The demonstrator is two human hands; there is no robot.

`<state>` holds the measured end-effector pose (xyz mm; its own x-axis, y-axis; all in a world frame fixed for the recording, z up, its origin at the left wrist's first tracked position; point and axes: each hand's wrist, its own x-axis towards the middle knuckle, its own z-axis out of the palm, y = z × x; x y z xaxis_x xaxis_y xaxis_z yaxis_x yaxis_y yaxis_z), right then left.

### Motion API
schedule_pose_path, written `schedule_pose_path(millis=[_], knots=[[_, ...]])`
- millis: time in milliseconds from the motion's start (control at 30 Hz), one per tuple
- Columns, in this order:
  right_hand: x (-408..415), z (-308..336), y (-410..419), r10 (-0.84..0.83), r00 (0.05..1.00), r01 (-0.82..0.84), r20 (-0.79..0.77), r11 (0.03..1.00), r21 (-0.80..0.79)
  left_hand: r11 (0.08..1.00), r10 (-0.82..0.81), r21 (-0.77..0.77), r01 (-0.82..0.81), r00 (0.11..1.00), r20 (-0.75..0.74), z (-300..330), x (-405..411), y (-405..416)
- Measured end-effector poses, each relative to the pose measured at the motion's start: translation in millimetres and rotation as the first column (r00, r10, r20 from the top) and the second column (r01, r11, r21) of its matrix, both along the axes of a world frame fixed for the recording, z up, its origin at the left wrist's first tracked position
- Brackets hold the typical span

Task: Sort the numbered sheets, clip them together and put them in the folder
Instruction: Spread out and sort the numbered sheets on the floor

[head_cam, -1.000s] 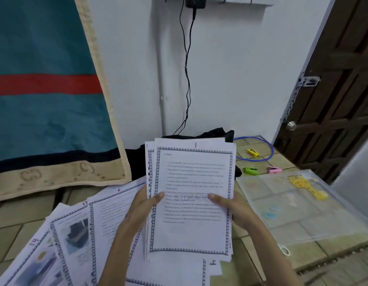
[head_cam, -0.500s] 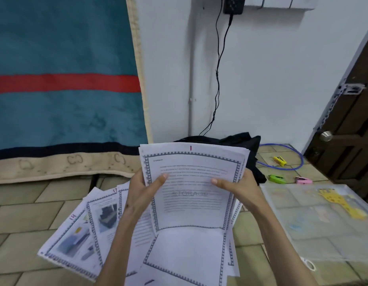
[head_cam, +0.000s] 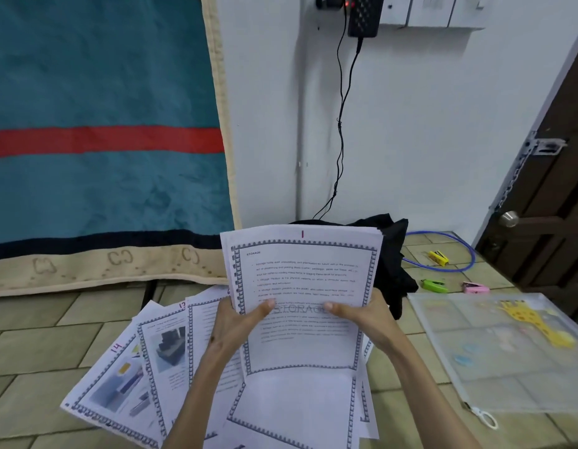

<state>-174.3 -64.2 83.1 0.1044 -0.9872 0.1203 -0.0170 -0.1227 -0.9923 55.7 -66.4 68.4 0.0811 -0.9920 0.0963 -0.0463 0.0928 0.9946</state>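
Observation:
I hold a stack of bordered sheets (head_cam: pixel 302 280) upright in front of me; the top sheet bears a red 1 and the heading STORAGE. My left hand (head_cam: pixel 231 322) grips its left edge, thumb on the front. My right hand (head_cam: pixel 367 319) grips the right edge the same way. More numbered sheets (head_cam: pixel 142 367), among them 13 and 14, lie fanned on the tiled floor at the lower left. A clear plastic folder (head_cam: pixel 508 354) lies flat on the floor to the right. Green (head_cam: pixel 435 285), pink (head_cam: pixel 475 288) and yellow (head_cam: pixel 438 258) clips sit beyond the folder.
A teal blanket (head_cam: pixel 103 140) with a red stripe hangs at the left. A black cloth (head_cam: pixel 391 254) lies by the white wall behind the stack. A blue cable loop (head_cam: pixel 466 251) rings the yellow clip. A dark wooden door (head_cam: pixel 553 205) stands at the right. A charger cable (head_cam: pixel 339 124) hangs down.
The view has swung left and up. My thumbs have slid closer together on the top sheet, and the stack stands more upright with its lower edge curved over the sheets below.

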Motion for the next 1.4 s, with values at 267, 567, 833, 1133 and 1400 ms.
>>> schedule_pose_path(millis=[267, 567, 833, 1133, 1400], knots=[[-1, -18, 4, 0.032, 0.996, -0.041, 0.081, 0.993, 0.11, 0.998, -0.003, 0.066, -0.001, 0.999, 0.047, -17, 3, 8], [4, -26, 8, -0.028, 0.999, 0.025, 0.027, 0.994, 0.104, 0.995, 0.039, 0.09, -0.039, 0.999, 0.005, -29, 1, 15], [7, -30, 6, -0.035, 0.999, 0.035, 0.003, 0.991, 0.13, 0.993, 0.096, 0.077, -0.095, 0.995, -0.015, -33, -7, 16], [-13, -16, -3, -0.067, 0.997, 0.07, -0.031, 0.991, 0.113, 0.991, -0.02, 0.135, 0.019, 1.0, 0.011, -13, -18, 5], [-88, -13, 5, -0.103, 0.993, 0.113, -0.05, 0.954, 0.278, 0.929, -0.152, 0.283, 0.239, 0.943, -0.297, 13, -84, -60]])
